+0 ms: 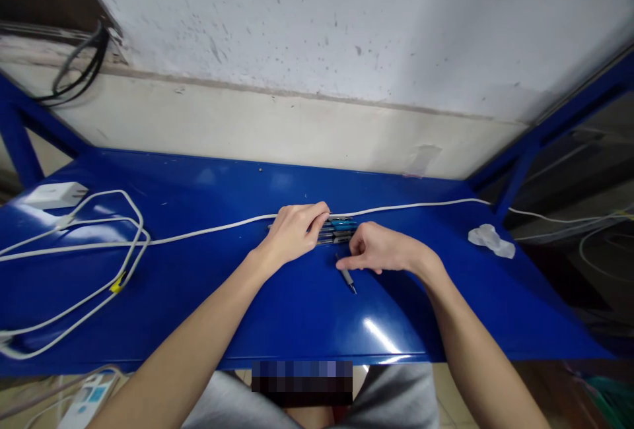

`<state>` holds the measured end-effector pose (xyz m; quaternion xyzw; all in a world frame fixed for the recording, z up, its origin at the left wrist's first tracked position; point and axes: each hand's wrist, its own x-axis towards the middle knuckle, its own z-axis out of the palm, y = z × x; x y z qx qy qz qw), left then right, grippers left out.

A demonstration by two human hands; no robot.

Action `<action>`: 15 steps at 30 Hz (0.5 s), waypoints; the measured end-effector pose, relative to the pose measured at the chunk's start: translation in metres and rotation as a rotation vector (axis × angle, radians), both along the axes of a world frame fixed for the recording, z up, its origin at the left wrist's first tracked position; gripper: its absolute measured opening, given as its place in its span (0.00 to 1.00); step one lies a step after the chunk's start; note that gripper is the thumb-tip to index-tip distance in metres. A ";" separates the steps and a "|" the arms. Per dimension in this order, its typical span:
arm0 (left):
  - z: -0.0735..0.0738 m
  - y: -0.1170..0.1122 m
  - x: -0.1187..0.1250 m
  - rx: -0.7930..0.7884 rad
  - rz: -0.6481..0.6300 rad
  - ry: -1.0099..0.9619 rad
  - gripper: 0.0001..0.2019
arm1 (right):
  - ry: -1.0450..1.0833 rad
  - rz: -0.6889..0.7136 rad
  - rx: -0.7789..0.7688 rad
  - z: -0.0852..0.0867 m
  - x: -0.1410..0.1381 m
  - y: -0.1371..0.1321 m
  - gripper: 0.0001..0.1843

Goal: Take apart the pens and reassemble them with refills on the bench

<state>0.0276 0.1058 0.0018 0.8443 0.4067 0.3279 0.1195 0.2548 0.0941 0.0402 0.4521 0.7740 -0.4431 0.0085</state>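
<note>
On a blue metal table [198, 297], a tight row of several slim precision screwdrivers [337, 231] with teal and dark shafts lies side by side. My left hand [292, 234] rests over the row's left end, and its fingers cover part of it. My right hand [379, 249] is just right of and below the row, its index finger reaching left. A single small screwdriver [347, 278] lies under those fingertips, its tip pointing toward me, its upper end partly hidden by the finger.
A white cable [208, 230] runs across the table behind my hands and loops at the left, near a white power adapter [54, 195]. Crumpled clear plastic [490, 239] lies at the right. A wall stands behind the table; a power strip [89, 399] sits below its front edge.
</note>
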 end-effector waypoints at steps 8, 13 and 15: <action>-0.003 0.003 0.000 0.020 0.002 0.006 0.11 | 0.238 0.079 -0.031 -0.007 -0.008 -0.005 0.10; -0.004 0.003 -0.002 0.009 -0.014 0.022 0.09 | 0.595 0.017 -0.213 -0.002 -0.001 0.006 0.08; -0.002 0.003 -0.002 0.000 -0.013 0.038 0.08 | 0.753 -0.067 -0.223 -0.004 0.004 0.011 0.10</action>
